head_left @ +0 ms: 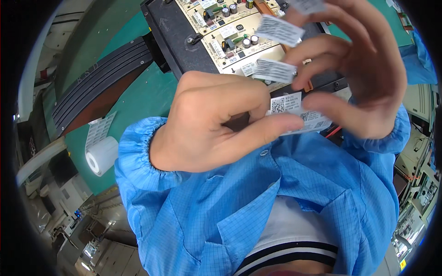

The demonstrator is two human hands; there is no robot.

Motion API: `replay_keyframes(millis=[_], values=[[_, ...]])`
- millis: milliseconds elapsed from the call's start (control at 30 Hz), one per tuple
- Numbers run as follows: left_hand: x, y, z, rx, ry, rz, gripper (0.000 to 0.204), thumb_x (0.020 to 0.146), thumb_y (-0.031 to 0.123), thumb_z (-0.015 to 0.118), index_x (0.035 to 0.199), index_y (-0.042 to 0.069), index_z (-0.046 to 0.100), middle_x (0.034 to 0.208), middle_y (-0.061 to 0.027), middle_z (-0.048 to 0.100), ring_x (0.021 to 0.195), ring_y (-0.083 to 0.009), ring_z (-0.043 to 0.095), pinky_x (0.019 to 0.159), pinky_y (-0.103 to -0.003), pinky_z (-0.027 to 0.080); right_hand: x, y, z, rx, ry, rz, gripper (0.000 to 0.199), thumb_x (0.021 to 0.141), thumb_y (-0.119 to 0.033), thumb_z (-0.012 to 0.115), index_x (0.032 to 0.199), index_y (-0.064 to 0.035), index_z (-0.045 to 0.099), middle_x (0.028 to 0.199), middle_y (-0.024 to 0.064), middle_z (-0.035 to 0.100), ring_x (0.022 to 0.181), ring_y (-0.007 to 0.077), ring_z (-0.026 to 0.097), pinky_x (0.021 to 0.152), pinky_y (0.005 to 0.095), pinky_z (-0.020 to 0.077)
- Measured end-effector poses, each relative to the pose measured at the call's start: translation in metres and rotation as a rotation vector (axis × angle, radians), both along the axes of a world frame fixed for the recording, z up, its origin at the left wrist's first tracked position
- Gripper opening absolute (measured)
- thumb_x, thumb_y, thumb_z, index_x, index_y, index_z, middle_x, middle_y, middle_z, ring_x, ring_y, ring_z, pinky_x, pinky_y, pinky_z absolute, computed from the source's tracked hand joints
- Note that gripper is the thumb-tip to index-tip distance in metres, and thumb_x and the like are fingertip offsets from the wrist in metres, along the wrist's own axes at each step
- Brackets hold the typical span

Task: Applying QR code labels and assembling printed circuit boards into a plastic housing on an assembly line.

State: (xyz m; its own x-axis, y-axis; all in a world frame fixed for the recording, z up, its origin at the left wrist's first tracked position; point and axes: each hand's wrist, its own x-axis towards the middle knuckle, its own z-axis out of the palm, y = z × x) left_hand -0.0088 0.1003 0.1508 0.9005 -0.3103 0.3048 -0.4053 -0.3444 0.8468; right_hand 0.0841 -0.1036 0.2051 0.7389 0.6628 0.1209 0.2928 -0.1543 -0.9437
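Note:
My left hand (216, 122) is closed in a pinch at the centre. Between its thumb and forefinger is a small white printed label (291, 102) with a square code. A second piece of label strip (320, 120) shows just below it, by my right thumb. My right hand (363, 69) is raised at the upper right, its fingers curved and spread. White labels hang from its fingertips: one label (280, 30) at the upper finger, another label (275, 70) below it, and a blurred one (307, 5) at the top edge. Whether the right thumb touches the strip, I cannot tell.
Beyond my hands, a black tray (177, 43) holds cream circuit boards (239, 27) with capacitors. A roll of white labels (102, 155) lies on the green mat (131, 103) at left, near a curved black guard (103, 78). A blue-sleeved person is partly seen at far right.

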Motion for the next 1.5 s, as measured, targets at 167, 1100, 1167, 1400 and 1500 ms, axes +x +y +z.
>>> replay_keyframes(millis=[167, 1100, 1167, 1400, 1500], values=[[-0.010, -0.021, -0.010, -0.085, -0.106, -0.030, 0.034, 0.078, 0.016, 0.082, 0.060, 0.004, 0.056, 0.057, -0.0083, 0.057, 0.046, -0.0190, 0.055, 0.041, -0.030, 0.038, 0.019, 0.005, -0.015, 0.028, -0.097, 0.310, 0.069, 0.075, 0.013, 0.075, 0.137, 0.0049, 0.045, 0.127, 0.0222, 0.051, 0.103, 0.0264, 0.066, 0.078, 0.0293, 0.0637], [-0.043, -0.069, -0.140, -0.086, -0.024, -0.219, 0.021, 0.095, 0.016, 0.062, 0.088, 0.000, 0.049, 0.081, -0.0149, 0.047, 0.073, -0.0325, 0.055, 0.066, -0.042, 0.046, 0.054, 0.079, 0.013, -1.030, -0.904, 0.463, 0.070, 0.075, -0.019, 0.084, 0.130, 0.0012, 0.046, 0.113, 0.0201, 0.045, 0.083, 0.0265, 0.057, 0.070, 0.0339, 0.0541], [-0.050, -0.070, -0.143, -0.085, -0.006, -0.168, 0.021, 0.096, 0.015, 0.062, 0.088, 0.000, 0.049, 0.081, -0.0152, 0.047, 0.074, -0.0331, 0.054, 0.067, -0.042, 0.045, 0.076, 0.072, -0.007, -0.749, -1.011, 0.553, 0.068, 0.076, -0.018, 0.083, 0.130, -0.0004, 0.046, 0.110, 0.0179, 0.047, 0.083, 0.0259, 0.057, 0.069, 0.0335, 0.0528], [-0.048, -0.070, -0.145, -0.102, 0.027, -0.201, 0.020, 0.096, 0.015, 0.061, 0.090, 0.000, 0.049, 0.085, -0.0156, 0.047, 0.079, -0.0328, 0.052, 0.071, -0.041, 0.044, 0.070, 0.078, -0.002, -0.638, -0.661, 0.483, 0.054, 0.081, -0.010, 0.075, 0.129, -0.0043, 0.051, 0.102, 0.0130, 0.052, 0.082, 0.0258, 0.057, 0.070, 0.0363, 0.0499], [-0.047, -0.071, -0.145, -0.106, 0.031, -0.195, 0.020, 0.097, 0.016, 0.060, 0.092, 0.000, 0.050, 0.087, -0.0153, 0.048, 0.081, -0.0324, 0.053, 0.073, -0.040, 0.045, 0.073, 0.080, -0.006, -0.641, -0.704, 0.489, 0.051, 0.080, -0.008, 0.074, 0.126, -0.0033, 0.052, 0.102, 0.0135, 0.052, 0.083, 0.0264, 0.058, 0.071, 0.0373, 0.0500]])
